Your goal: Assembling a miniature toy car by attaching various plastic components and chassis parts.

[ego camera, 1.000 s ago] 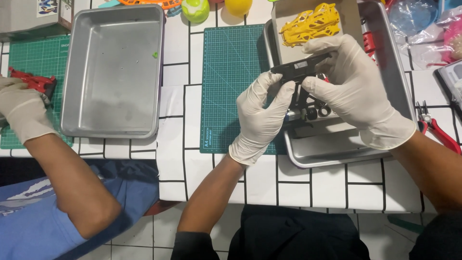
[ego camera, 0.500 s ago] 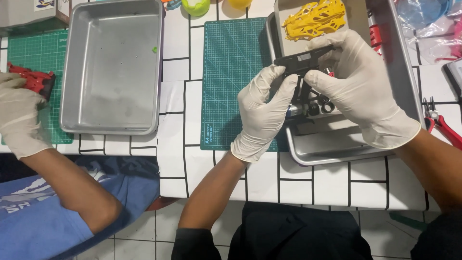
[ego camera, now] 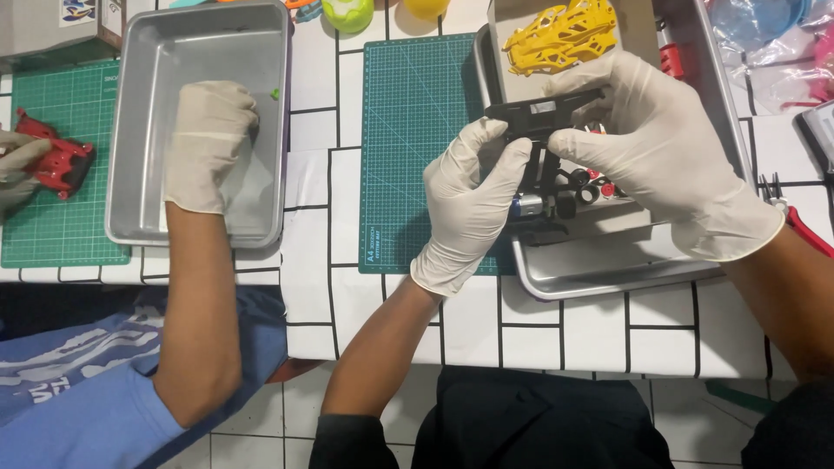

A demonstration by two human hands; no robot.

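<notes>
Gloved hands are gripping a toy car chassis above a metal tray.

The left hand (ego camera: 473, 204) and right hand (ego camera: 660, 148) are both clamping the black chassis (ego camera: 543, 117) over the tray (ego camera: 608, 274); steadying it by the edges seems wisest. A co-worker's gloved hand (ego camera: 208, 143) is resting in the grey tray (ego camera: 139, 130); a cardboard box (ego camera: 52, 30) is sitting top left.

A hobby workbench: green cutting mats (ego camera: 417, 130), metal parts trays (ego camera: 139, 200), pliers (ego camera: 795, 217).
</notes>
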